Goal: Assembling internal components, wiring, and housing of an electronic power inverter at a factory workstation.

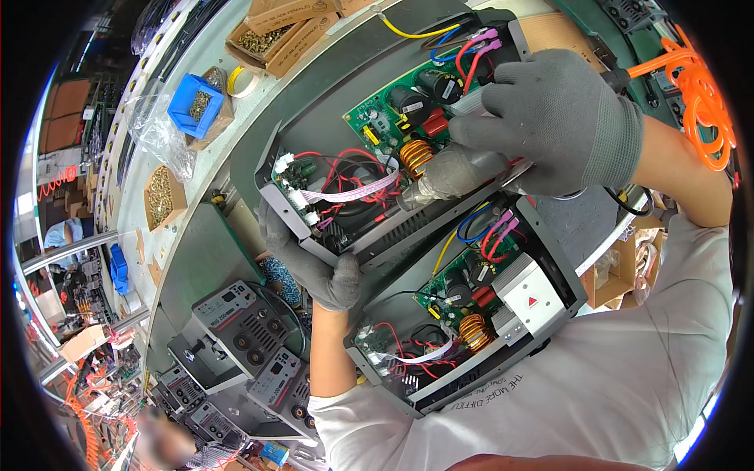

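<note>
Two open grey metal chassis lie side by side, each with a green circuit board, copper coil and coloured wires. My left hand (310,263), in a grey glove, grips the front corner of the upper chassis (330,129) from below. My right hand (550,118), also gloved, is wrapped around a grey power screwdriver (452,177) whose tip points into the upper chassis beside the copper coil (416,155). The lower chassis (550,275) rests nearer my body, untouched.
Cardboard boxes of brass screws (263,39), a blue bin (192,102), a tape roll (239,78) and a plastic bag lie along the bench at upper left. Finished grey units with knobs (243,322) stand at lower left. An orange coiled hose (703,102) hangs at right.
</note>
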Motion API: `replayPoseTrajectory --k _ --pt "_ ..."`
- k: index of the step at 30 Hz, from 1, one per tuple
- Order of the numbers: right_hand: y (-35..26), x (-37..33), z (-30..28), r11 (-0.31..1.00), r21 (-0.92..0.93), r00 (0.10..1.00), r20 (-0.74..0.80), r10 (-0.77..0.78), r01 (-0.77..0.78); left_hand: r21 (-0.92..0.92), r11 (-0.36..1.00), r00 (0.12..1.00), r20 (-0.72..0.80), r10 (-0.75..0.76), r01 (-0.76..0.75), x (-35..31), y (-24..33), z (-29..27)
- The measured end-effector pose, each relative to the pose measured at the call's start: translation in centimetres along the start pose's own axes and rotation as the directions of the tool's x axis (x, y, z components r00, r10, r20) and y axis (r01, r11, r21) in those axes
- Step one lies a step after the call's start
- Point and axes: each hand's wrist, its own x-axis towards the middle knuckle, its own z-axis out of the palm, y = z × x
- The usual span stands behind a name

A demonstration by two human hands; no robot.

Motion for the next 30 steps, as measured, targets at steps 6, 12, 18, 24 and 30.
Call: replayPoseTrajectory --k 6,12,18,24,30 --pt "0.5 0.5 0.7 0.995 0.097 0.999 0.045 -0.028 0.024 -0.064 0.998 0.998 -0.046 -0.032 0.029 -0.3 0.3 0.0" --pt "0.7 1.2 0.4 0.996 0.089 0.982 0.189 -0.032 0.015 -0.196 0.98 0.99 -0.125 -0.067 0.042 -0.1 -0.4 1.7" --pt "-0.1 2.2 -0.3 0.993 0.116 0.968 0.25 0.003 -0.033 -0.039 0.996 0.969 -0.233 -0.083 0.076 0.6 0.2 1.9" --pt "0.0 2.4 -0.6 0.994 0.111 0.978 0.204 -0.029 0.006 -0.002 0.998 0.984 -0.169 -0.056 0.057 0.9 1.0 1.1" --pt "1.2 1.0 -0.2 0.998 0.01 0.996 0.059 -0.069 0.069 0.02 1.0 0.997 -0.083 -0.007 0.009 1.5 1.5 1.0"
